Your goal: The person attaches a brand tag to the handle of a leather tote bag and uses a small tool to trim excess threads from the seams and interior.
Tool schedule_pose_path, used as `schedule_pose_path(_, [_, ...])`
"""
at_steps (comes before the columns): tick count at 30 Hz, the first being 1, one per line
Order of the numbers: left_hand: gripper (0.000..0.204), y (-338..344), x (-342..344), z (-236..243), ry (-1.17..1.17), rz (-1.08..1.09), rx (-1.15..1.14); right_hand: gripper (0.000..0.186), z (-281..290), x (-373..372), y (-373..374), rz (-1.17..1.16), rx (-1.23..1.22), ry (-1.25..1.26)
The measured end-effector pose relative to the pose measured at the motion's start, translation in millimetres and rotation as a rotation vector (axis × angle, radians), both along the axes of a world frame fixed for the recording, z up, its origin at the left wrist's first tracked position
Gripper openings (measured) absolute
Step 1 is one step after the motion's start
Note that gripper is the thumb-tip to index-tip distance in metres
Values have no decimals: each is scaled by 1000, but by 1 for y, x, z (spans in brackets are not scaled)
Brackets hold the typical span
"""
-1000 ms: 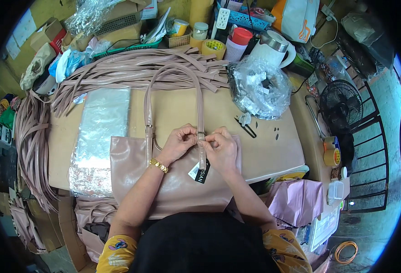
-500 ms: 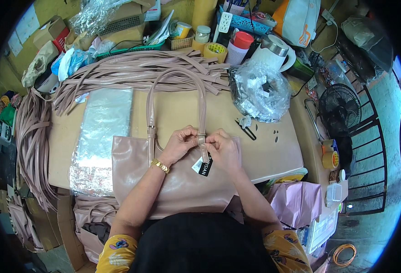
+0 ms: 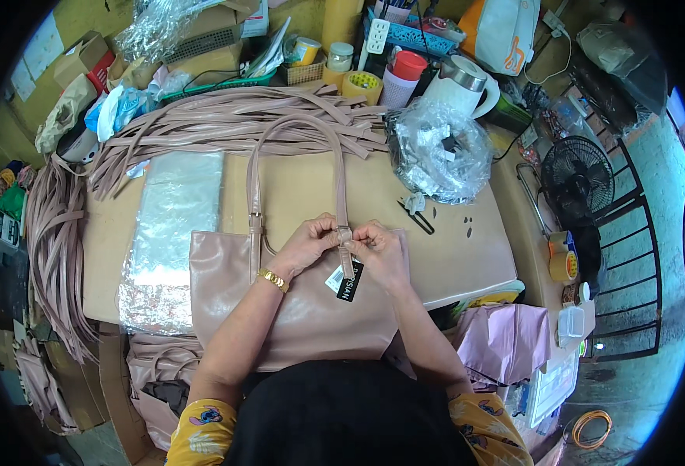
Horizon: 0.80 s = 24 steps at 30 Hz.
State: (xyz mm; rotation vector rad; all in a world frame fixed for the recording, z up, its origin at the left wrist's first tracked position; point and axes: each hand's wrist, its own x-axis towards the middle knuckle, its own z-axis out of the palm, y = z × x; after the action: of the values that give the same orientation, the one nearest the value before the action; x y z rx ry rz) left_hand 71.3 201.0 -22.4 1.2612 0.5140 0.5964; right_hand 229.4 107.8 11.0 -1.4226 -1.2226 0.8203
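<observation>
A dusty-pink handbag [image 3: 230, 272] lies flat in front of me, its looped strap [image 3: 296, 122] stretched away from me over the table. Both hands meet at the strap's right end, around a small buckle [image 3: 344, 234]. My left hand [image 3: 309, 247], with a gold watch [image 3: 274, 279] at the wrist, pinches the strap from the left. From the right, my right hand [image 3: 379, 252] closes its fingers on the same strap at the buckle. Just below hangs a black tag [image 3: 349, 283] with a white one beside it. The fingertips partly hide the buckle.
Bundles of pink straps [image 3: 226, 116] lie along the back and left. A stack of clear plastic bags [image 3: 177, 202] rests left of the handbag. At right are black snips [image 3: 418, 217], a plastic-wrapped bundle [image 3: 443, 151] and a white kettle [image 3: 455, 85]. A fan [image 3: 578, 180] stands farther right.
Both hands stay at the buckle with slight finger movement. The tags have swung to hang straighter, and more of the white one shows. The whole view has shifted slightly.
</observation>
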Motion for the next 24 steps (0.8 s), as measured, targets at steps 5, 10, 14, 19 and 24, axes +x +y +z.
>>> schedule_pose_path(5, [13,7,-4,2,-45,-102,-252,11,-17,-8,2,-84,109,-77])
schedule_pose_path(10, [12,4,-4,0,39,-50,-2,9,-15,-3,-4,-28,147,-370])
schedule_pose_path(14, [13,-5,-1,-3,86,76,239,20,3,11,-4,-9,162,-95])
schedule_pose_path(19, [12,-17,1,11,104,156,255,28,24,25,13,190,470,-709])
schedule_pose_path(24, [12,-16,-7,16,223,128,248,28,39,33,25,392,620,-963])
